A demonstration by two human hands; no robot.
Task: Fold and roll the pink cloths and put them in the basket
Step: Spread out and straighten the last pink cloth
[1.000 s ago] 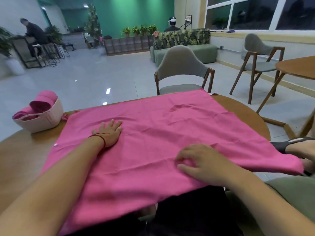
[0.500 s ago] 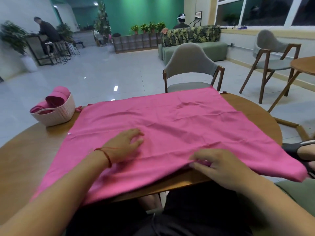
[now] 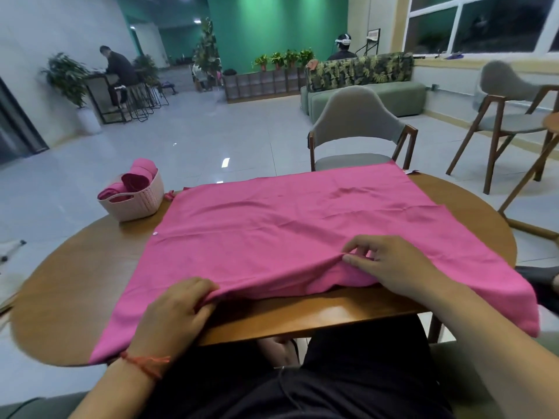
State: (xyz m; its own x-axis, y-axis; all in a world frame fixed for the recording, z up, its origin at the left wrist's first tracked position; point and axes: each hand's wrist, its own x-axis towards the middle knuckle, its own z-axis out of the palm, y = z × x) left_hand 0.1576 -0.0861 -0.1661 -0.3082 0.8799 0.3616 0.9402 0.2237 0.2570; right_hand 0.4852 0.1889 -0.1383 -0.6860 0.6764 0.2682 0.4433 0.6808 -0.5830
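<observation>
- While the fingers (image 3: 196, 290) of the left hand (image 3: 178, 309) are curled round the near hem of the large, lightly creased pink cloth (image 3: 287, 225), their tips are tucked beneath the fabric and that edge is lifted just off the rounded brown wooden table (image 3: 75, 267).
- The right hand (image 3: 390, 264) pinches a small raised ridge of the same fabric between thumb and forefinger. Its other fingers (image 3: 357, 244) arch loosely above, and the palm rests on the cloth.
- A thin red string bracelet (image 3: 145, 362) circles the left wrist, over the table's near edge.
- The pink cloth is spread open over most of the table top. Its far edge reaches the table's far rim, its near left corner hangs over the table's near edge, and its right corner droops past the table's right side.
- A bare strip of the table top shows between the two hands, where the hem is raised.
- At the table's far left stands a pale pink woven-pattern plastic basket (image 3: 136, 204), just beside the cloth's far left corner.
- Several rolled pink cloths (image 3: 139, 176) stick up out of the basket.
- Beyond the table's far rim stands a grey upholstered chair with a brown wooden frame (image 3: 354, 116), facing the table.
</observation>
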